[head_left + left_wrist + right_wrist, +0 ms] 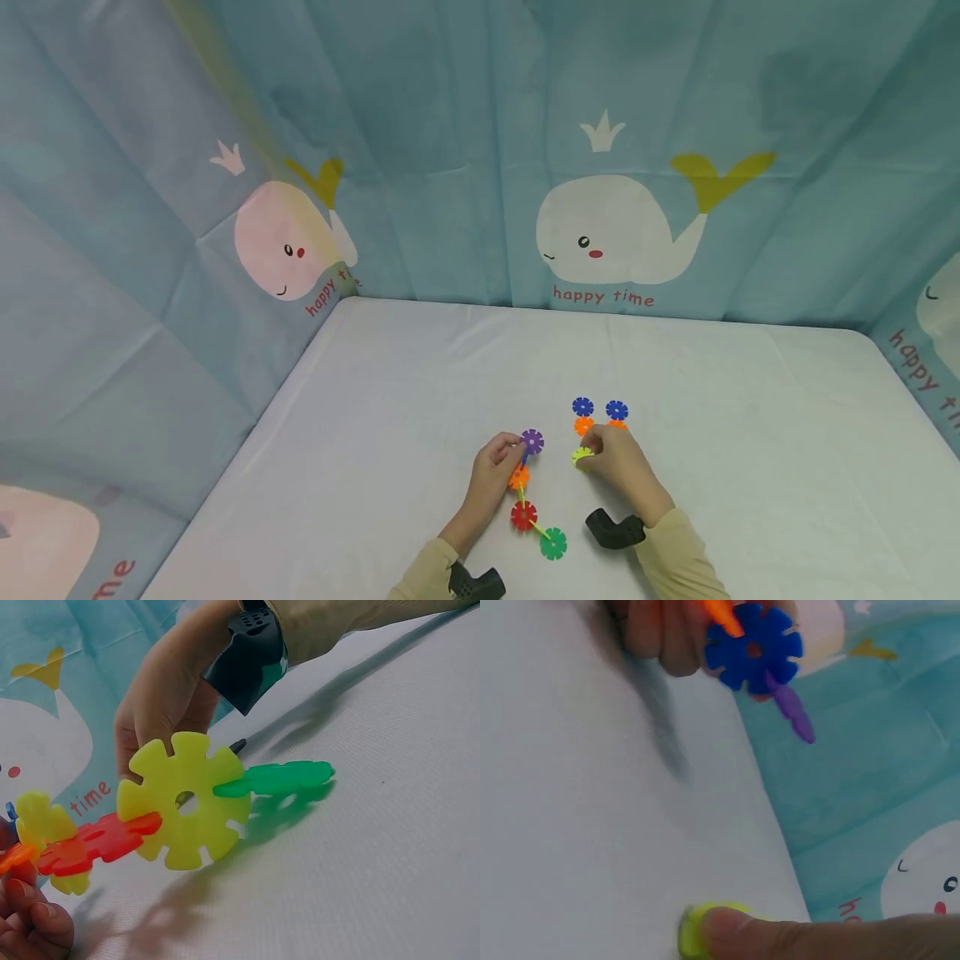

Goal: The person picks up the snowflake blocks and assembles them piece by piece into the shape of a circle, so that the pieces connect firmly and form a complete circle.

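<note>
The left hand (495, 472) is pinching a chain of notched, multicoloured plastic discs (524, 516) over the white counter (390, 400). The right hand (624, 467) is clamping its grip on a notched yellow plastic disc (581, 456), near blue discs (582, 407) and orange discs (583, 426).

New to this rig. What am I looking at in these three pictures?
No robot here: a person's bare left hand and right hand work over a white table. The wide picture comes from a camera on the head; the two close-ups come from cameras on the wrists, probably the black devices. The left hand holds a chain of notched, colored discs slotted together. The right hand pinches a yellow disc. Just beyond it, blue discs and orange discs lie on the table, the orange ones partly hidden.
</note>
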{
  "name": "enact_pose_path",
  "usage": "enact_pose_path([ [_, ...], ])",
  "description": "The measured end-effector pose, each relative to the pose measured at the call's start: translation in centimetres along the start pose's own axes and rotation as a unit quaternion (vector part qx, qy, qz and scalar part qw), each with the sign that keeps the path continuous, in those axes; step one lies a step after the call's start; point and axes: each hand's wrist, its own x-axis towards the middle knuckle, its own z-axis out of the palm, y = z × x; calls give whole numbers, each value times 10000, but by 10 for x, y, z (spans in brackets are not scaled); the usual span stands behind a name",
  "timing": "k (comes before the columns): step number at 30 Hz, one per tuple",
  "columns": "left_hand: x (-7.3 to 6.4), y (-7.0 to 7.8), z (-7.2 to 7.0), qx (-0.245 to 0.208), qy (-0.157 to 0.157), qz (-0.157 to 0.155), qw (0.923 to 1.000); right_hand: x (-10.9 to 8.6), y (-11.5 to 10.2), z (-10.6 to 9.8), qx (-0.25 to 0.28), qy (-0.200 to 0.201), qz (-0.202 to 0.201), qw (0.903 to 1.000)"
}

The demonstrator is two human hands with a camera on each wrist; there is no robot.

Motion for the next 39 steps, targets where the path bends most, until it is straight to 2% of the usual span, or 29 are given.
enact_pose_path([
  [4,0,-1,0,-19,-19,-2,10000,3,-1,5,651,198,-553,9961],
  [9,0,2,1,10,-33,26,10000,6,-2,12,1216,311,-1517,9804],
  [13,0,4,2,-71,-104,12,9999,6,-1,14,1297,474,-1926,9715],
  [20,-1,2,1,34,-124,-32,9999,7,2,15,1056,751,-2712,9538],
  [26,-1,2,2,108,-77,38,9999,8,0,14,754,820,-2729,9556],
  [31,-1,3,2,18,-48,-64,10000,7,-1,15,680,872,-2634,9583],
  [39,-2,5,2,10,-8,-92,10000,6,-2,16,825,949,-2488,9604],
])
